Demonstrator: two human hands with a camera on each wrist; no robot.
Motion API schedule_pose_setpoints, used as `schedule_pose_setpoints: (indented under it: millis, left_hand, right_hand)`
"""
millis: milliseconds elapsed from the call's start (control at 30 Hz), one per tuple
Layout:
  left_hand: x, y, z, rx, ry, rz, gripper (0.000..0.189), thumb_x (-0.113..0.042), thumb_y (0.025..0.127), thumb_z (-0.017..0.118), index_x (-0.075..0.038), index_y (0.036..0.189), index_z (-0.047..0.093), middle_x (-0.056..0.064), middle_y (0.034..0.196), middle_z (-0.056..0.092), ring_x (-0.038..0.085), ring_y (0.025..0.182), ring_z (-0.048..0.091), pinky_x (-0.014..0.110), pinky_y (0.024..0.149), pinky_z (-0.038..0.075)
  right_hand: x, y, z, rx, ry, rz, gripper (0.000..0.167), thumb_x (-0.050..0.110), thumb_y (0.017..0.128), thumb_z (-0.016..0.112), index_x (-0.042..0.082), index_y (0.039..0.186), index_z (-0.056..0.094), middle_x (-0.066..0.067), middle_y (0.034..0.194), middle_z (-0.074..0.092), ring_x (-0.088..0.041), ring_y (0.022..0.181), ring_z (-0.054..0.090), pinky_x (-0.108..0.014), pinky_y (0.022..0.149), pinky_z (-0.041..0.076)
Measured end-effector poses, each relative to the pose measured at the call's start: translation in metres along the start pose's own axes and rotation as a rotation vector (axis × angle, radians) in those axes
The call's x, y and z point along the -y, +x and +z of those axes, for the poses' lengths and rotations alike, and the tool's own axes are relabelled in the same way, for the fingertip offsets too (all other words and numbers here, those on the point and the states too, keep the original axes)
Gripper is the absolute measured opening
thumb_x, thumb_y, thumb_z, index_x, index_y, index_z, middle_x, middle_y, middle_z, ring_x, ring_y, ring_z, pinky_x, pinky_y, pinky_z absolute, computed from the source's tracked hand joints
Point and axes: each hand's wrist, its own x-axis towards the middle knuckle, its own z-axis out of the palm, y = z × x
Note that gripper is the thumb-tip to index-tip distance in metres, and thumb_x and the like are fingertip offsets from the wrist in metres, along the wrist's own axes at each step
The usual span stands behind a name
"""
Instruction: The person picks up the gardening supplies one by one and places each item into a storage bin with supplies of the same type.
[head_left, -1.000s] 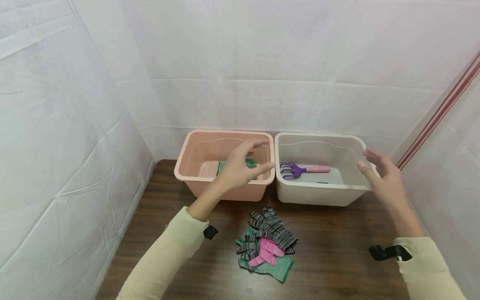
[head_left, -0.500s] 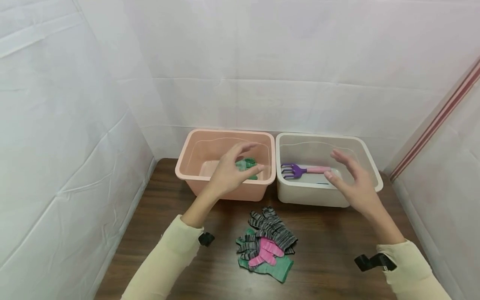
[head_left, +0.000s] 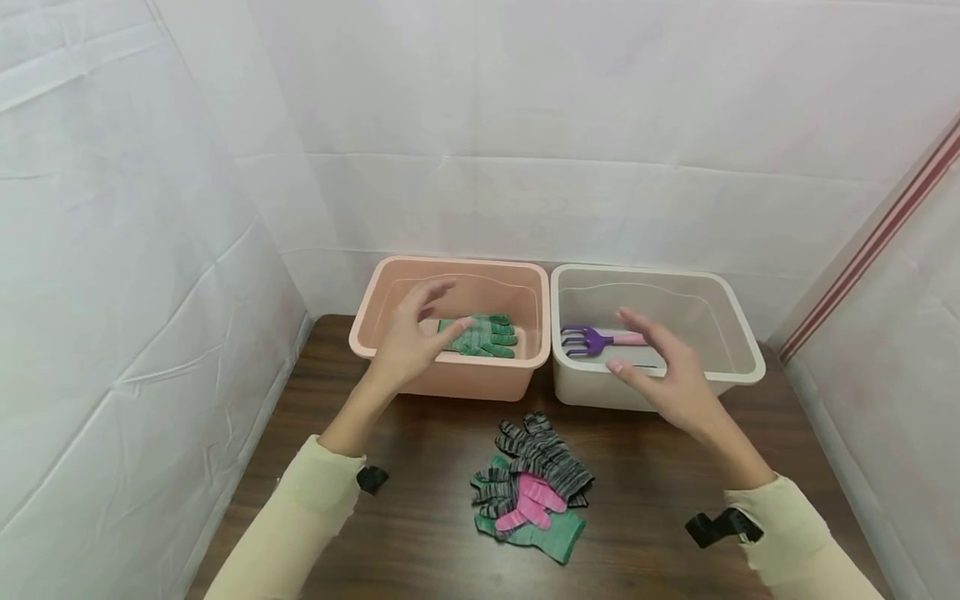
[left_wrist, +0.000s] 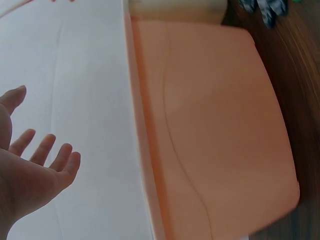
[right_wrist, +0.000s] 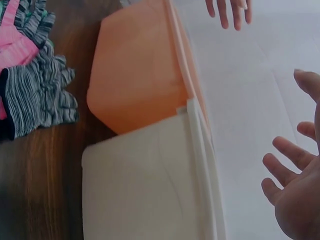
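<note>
White sheet (head_left: 480, 100) hangs at the back and sides, with red stripes running down its right part. Before it stands a dark wood-grained bench (head_left: 637, 525). At the back of the bench a peach box (head_left: 450, 382) and a white box (head_left: 600, 390) sit side by side, their near rims almost meeting or touching.

The left hand (head_left: 405, 343) hovers over the peach box, its grip wide, thumb well apart from the fingers, holding nothing. The right hand (head_left: 671, 387) hovers over the near side of the white box, its grip likewise wide and holding nothing. Both wrist views show the hands apart from the rims.

A heap of gloves lies on the bench in front of the boxes: striped grey gloves (head_left: 552, 458), a pink glove (head_left: 538, 502) and a green glove (head_left: 558, 537) under them. Another green glove (head_left: 480, 336) lies flat in the peach box. A purple rake (head_left: 592, 340) with a pink handle lies in the white box, tines toward the peach box.

The step in hand looks to be a reach between grasps. A next grasp at the heap would call for lowering a hand and pinching one glove apart from those overlapping it.

No brand, label or writing can be read anywhere.
</note>
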Motion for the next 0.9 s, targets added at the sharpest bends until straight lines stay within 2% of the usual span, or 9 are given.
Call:
schedule_pose_setpoints:
  millis: [67,200,400,567,733,900]
  left_hand:
    - [0.002,-0.001,-0.008,-0.018,0.002,-0.007,0.062,-0.023,0.099,0.08,-0.01,0.153,0.054,0.011,0.156,0.051,0.03,0.146,0.046,0.055,0.121,0.04]
    - [0.006,-0.001,-0.024,-0.055,0.024,-0.005,0.062,-0.022,0.097,0.081,-0.009,0.152,0.055,0.011,0.154,0.052,0.029,0.146,0.046,0.055,0.122,0.039]
    - [0.016,0.001,-0.048,-0.153,0.073,0.02,0.059,-0.015,0.096,0.082,-0.006,0.149,0.057,0.015,0.149,0.057,0.033,0.142,0.05,0.058,0.118,0.043]
    - [0.029,-0.006,-0.067,-0.214,0.123,-0.014,0.061,-0.015,0.095,0.083,-0.004,0.15,0.056,0.017,0.148,0.058,0.034,0.14,0.052,0.058,0.116,0.045]
    - [0.046,-0.011,-0.084,-0.205,0.183,-0.089,0.066,-0.026,0.096,0.083,-0.006,0.151,0.055,0.014,0.151,0.057,0.034,0.142,0.051,0.055,0.116,0.046]
    - [0.06,-0.014,-0.097,-0.13,0.209,-0.165,0.072,-0.029,0.096,0.082,-0.008,0.157,0.048,0.014,0.157,0.051,0.035,0.148,0.044,0.056,0.118,0.043]
  right_hand:
    - [0.001,0.001,0.005,0.02,0.004,-0.02,0.074,0.013,0.095,0.081,0.031,0.159,0.049,-0.002,0.155,0.057,-0.021,0.131,0.061,-0.055,0.119,0.041]
    - [0.004,0.001,0.013,0.054,0.012,-0.039,0.073,0.013,0.095,0.082,0.023,0.159,0.05,-0.004,0.156,0.056,-0.03,0.137,0.057,-0.056,0.12,0.04]
    - [0.008,-0.003,0.026,0.097,0.028,-0.029,0.07,0.018,0.097,0.081,0.02,0.159,0.05,0.0,0.158,0.054,-0.024,0.147,0.047,-0.055,0.124,0.036]
    - [0.013,-0.005,0.038,0.157,0.031,-0.015,0.07,0.026,0.098,0.081,0.021,0.16,0.049,0.002,0.158,0.053,-0.021,0.148,0.045,-0.054,0.123,0.037]
    - [0.014,-0.007,0.048,0.19,0.001,-0.03,0.071,0.031,0.097,0.081,0.022,0.16,0.049,0.001,0.156,0.055,-0.022,0.145,0.049,-0.051,0.12,0.043]
    - [0.011,-0.012,0.057,0.225,-0.007,-0.058,0.071,0.032,0.097,0.081,0.016,0.159,0.049,-0.005,0.151,0.059,-0.025,0.14,0.054,-0.054,0.116,0.047]
